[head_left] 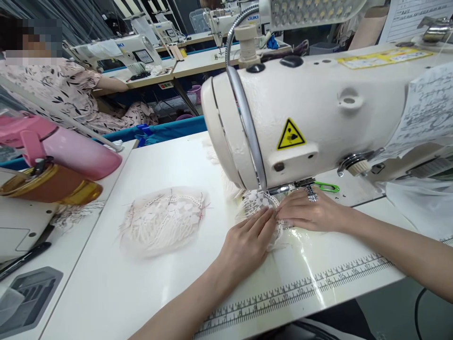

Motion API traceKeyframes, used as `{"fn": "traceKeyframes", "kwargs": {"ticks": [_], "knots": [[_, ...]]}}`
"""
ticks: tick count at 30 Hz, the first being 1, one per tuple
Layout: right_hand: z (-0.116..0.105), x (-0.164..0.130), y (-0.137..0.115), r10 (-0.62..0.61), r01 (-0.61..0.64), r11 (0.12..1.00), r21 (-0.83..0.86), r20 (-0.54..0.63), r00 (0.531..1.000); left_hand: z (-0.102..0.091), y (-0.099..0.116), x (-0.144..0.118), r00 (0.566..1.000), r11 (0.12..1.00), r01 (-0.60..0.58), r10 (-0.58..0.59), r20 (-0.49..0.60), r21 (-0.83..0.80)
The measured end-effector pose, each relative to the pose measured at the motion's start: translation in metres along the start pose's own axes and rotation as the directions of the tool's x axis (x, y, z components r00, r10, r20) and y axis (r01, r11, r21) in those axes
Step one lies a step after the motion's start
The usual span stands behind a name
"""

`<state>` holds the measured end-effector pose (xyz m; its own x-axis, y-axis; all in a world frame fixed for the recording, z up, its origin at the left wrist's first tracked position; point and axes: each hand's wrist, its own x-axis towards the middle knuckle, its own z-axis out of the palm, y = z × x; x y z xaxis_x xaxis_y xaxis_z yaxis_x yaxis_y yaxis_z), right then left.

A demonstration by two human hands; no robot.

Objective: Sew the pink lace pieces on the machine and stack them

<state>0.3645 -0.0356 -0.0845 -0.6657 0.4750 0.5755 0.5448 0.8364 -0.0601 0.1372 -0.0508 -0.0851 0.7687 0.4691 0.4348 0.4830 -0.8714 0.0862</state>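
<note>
A white industrial sewing machine (pixel 318 108) stands over the white table (pixel 170 156). Under its head lies a piece of white lace fabric (pixel 260 200). My left hand (pixel 247 241) lies flat on the lace, fingers together, pressing it to the table just left of the needle area. My right hand (pixel 309 210), with a ring on one finger, rests flat on the lace right beside the presser foot (pixel 292 188). The needle itself is hidden behind the machine head. A pile of pale pink and white lace pieces (pixel 163 219) lies on the table to the left of my hands.
A pink bottle (pixel 71 148) and an amber container (pixel 49 184) lie at the left, with a black pen (pixel 24 259). A ruler strip (pixel 300 288) runs along the table's front edge. Green clips (pixel 327 187) sit behind my right hand. Another person (pixel 63 94) sits at a machine far left.
</note>
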Motion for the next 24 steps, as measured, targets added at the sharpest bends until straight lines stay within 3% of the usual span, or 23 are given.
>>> {"fn": "traceKeyframes", "kwargs": {"ticks": [5,9,16,24], "knots": [[0.001,-0.002,0.001,0.042,-0.041,0.998,-0.051,0.028,0.999,0.002,-0.001,0.001,1.000,1.000,0.006,-0.006,0.000,-0.006],[0.006,-0.003,0.001,0.015,-0.015,1.000,0.007,0.083,0.996,0.002,-0.003,0.001,1.000,1.000,-0.005,0.006,-0.007,0.013],[0.019,0.004,-0.009,-0.065,0.068,0.994,0.082,-0.034,0.997,-0.002,-0.007,-0.003,0.998,0.997,0.061,-0.059,-0.038,0.039],[0.027,0.004,-0.013,-0.016,0.017,0.998,0.054,-0.014,1.000,-0.003,-0.011,-0.004,0.992,0.988,0.126,-0.126,-0.012,0.087]]}}
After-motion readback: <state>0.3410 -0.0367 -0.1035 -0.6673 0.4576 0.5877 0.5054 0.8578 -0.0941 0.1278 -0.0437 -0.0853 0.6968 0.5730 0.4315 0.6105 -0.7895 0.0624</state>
